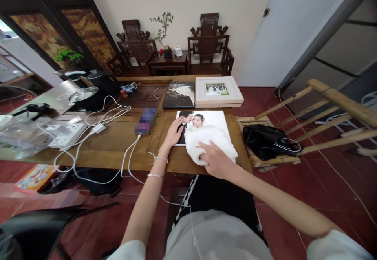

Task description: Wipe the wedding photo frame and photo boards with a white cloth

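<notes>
Half closed, the right hand (216, 160) has hold of the white cloth (219, 138) from above, with the fingers bent over it. In the head view, which is the only view, the cloth lies upon the print (216, 118), covering it from about three to six o'clock, and it also passes a little over the near edge. The left hand (176, 130) is opened and rests at the nine o'clock side of the print, with its fingers spread almost flat on the surface; it is not grasping anything. The print lies face up on the wooden table (110, 145), near its right end, and shows two people close together. Taking the print as the middle of the clock, a dark photo (176, 95) lies at eleven o'clock, and at one o'clock is a pale frame (200, 89), touching this photo or just beside it. At nine o'clock there is a phone (146, 120) with a white cable (139, 136), and farther in the same direction a power strip (67, 135). A black kettle (103, 81) stands toward ten o'clock. At three o'clock, beside the table, a black bag (260, 140) lies on a bamboo chair (332, 93).
</notes>
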Available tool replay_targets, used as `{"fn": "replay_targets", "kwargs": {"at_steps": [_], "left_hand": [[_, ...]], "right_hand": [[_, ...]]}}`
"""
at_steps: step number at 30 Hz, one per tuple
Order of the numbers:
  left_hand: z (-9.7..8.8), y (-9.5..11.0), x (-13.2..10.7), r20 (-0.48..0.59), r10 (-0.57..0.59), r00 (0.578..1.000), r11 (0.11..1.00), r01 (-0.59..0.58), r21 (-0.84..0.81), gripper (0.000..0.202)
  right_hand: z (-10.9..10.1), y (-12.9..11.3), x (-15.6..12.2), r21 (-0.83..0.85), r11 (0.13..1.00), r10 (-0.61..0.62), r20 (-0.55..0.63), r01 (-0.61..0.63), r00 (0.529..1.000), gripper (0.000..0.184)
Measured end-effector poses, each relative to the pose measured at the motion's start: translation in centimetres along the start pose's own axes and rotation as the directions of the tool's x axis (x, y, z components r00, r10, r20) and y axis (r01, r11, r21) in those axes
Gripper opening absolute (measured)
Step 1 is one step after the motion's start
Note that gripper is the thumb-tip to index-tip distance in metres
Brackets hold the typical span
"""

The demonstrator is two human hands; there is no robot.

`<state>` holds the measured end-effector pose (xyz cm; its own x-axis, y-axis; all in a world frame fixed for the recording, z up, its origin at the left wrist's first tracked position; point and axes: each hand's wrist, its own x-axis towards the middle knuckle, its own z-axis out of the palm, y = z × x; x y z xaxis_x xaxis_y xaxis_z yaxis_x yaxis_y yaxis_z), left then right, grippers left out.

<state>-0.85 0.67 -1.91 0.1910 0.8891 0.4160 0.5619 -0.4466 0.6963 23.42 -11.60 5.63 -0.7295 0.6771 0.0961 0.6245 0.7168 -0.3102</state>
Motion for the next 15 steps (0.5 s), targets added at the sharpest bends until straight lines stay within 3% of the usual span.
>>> {"fn": "replay_targets", "kwargs": {"at_steps": [3,6,11,15], "left_hand": [[0.0,0.1,0.0,0.003,0.0,1.0,1.0,0.0,-0.002,0.042],[0.0,0.0,0.0,0.006,0.0,1.0,1.0,0.0,0.002,0.043],[0.1,-0.3,0.1,0.01,0.007,1.0,1.0,-0.007,0.006,0.044],[0.1,0.2,0.1,-0.014,-0.018,1.0,0.999,0.018,-0.027,0.049]], "right_hand": [[-0.6,0.1,-0.1,0.013,0.998,0.064,-0.01,-0.063,0.998,0.04],[-0.9,2.0,1.3,-0.005,0.991,0.136,-0.037,-0.136,0.99,0.042],[-1.0,6.3,5.6,-0.063,0.966,0.239,-0.137,-0.249,0.961,0.04],[-0.8,7.0,9.2,-0.101,0.954,0.262,-0.17,-0.281,0.95,0.044]]}}
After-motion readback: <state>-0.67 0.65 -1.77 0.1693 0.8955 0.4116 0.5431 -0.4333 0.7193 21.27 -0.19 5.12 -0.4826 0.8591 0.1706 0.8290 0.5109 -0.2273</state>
